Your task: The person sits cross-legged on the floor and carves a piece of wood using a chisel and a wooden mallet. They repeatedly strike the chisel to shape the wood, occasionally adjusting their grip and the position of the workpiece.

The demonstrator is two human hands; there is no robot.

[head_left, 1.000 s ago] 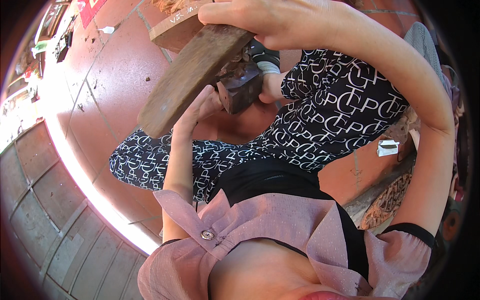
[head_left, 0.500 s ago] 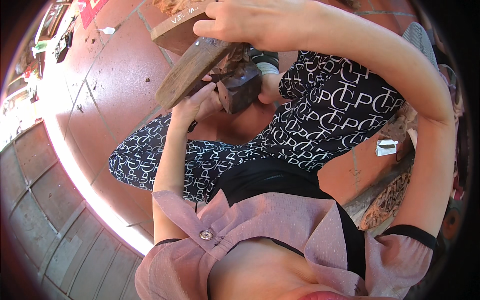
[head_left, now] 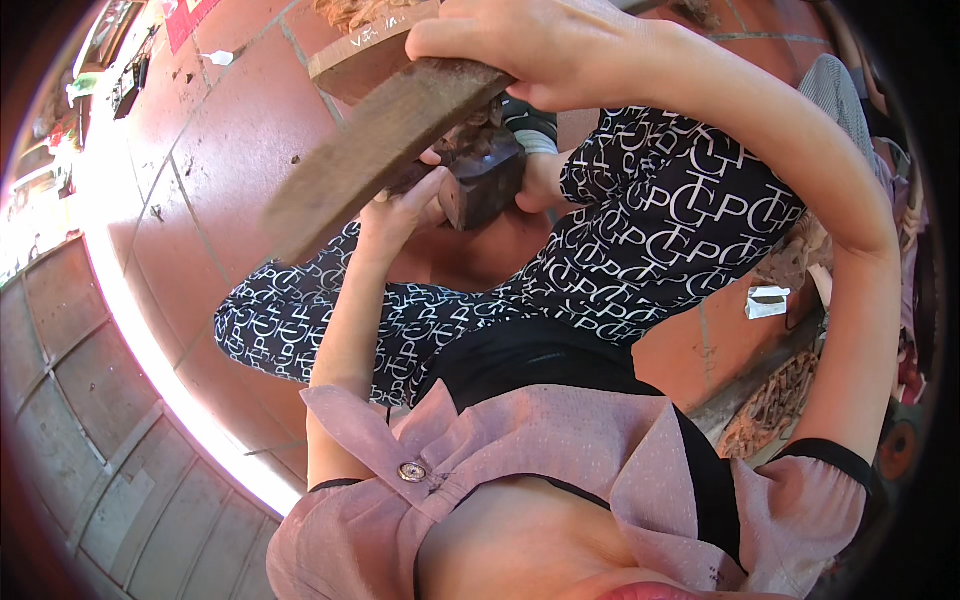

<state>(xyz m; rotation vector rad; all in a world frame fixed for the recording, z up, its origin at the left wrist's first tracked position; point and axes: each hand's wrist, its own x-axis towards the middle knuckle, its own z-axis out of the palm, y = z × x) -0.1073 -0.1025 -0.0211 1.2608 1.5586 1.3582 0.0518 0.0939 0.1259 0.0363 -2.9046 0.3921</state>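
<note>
My right hand point(head_left: 545, 45) is closed round a flat wooden mallet point(head_left: 370, 150), a long brown bar that slants down to the left. Its far end is blurred by motion. Below it, my left hand point(head_left: 400, 205) has its fingers wrapped round a dark, slim chisel point(head_left: 408, 178), mostly hidden under the mallet. Those fingers lie against the left side of a dark brown wood carving point(head_left: 487, 190), a block with a smooth base and a rough carved upper part. The carving rests between my legs, beside my bare foot point(head_left: 540, 178).
A thick wooden board point(head_left: 365, 60) with handwriting stands beyond my hands, with light brown shavings point(head_left: 365, 12) behind it. Red floor tiles point(head_left: 235, 150) spread around. A white packet point(head_left: 768, 302) and a pale carved piece point(head_left: 770, 405) lie to the right. Various items line the far left.
The mallet has swung toward me and to the left, now covering more of my left hand. My right hand has shifted slightly to the right. The carving has barely moved.
</note>
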